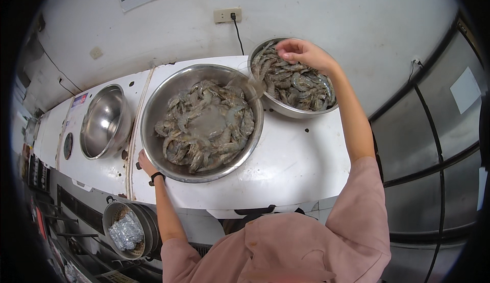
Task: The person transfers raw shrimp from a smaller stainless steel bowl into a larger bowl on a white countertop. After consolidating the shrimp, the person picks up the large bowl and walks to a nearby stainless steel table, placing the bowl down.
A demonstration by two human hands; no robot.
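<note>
A large steel bowl [253, 145] full of raw grey shrimp [224, 130] stands on the white top in front of me. My left hand [146, 163], with a black band at its wrist, is closed against the bowl's lower left outer side; the rim hides part of its fingers. To the right and farther back is a second steel bowl [293, 111] heaped with whole shrimp [306, 86]. Above its back edge my right hand [301, 52] hovers with bent fingers and thumb apart, nothing visible held. A blurred shrimp [251, 86] shows between the bowls, over the large one's right rim.
A third steel bowl [104, 122], without shrimp, tilts on the white top [286, 160] at left. A round dark lid-like piece [68, 145] lies beyond it. Below left are stacked pots [145, 227] with a plastic-wrapped bundle [126, 231]. Steel doors [408, 145] stand at right; a plugged-in cord [238, 33] hangs behind.
</note>
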